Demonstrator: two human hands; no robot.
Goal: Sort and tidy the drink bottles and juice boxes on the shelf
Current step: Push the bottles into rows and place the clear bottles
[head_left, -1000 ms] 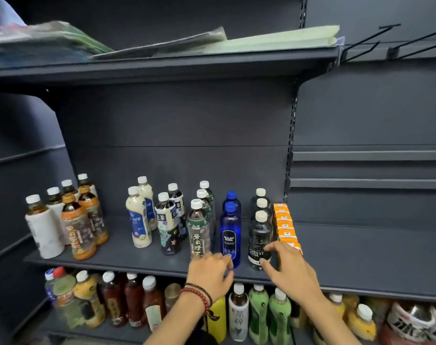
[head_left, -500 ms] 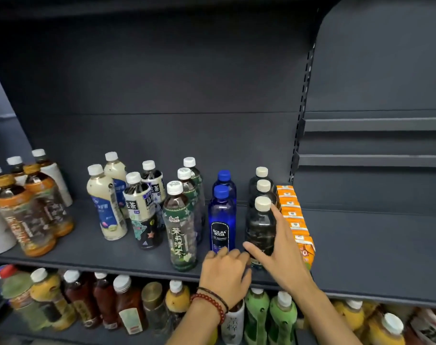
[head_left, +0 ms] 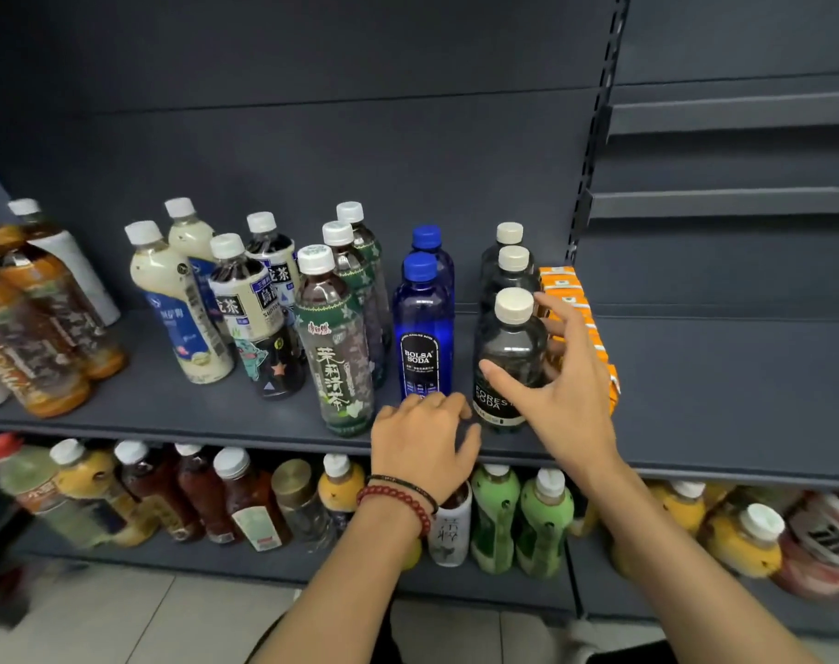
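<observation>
On the dark shelf point(head_left: 719, 400) bottles stand in short rows running front to back. My right hand point(head_left: 566, 390) holds the front dark Forest Soda bottle point(head_left: 511, 347), thumb across its label and fingers between it and a row of orange juice boxes point(head_left: 563, 280). Two more dark bottles stand behind it. My left hand point(head_left: 422, 443) rests on the shelf's front edge with loosely curled fingers, just before the blue Bolsa Soda bottle point(head_left: 424, 328). It holds nothing. A green-labelled tea bottle point(head_left: 336, 347) stands to the left.
Further left are dark oolong bottles point(head_left: 249, 309), cream milk-drink bottles point(head_left: 177, 309) and orange-labelled tea bottles point(head_left: 39, 328). The shelf below carries green bottles point(head_left: 542, 519), yellow ones and brown ones. Right of the juice boxes lies bare shelf.
The view has dropped and drawn closer to the shelf. My right hand rose from the bottle's base to wrap around its body. My left hand stayed at the shelf edge.
</observation>
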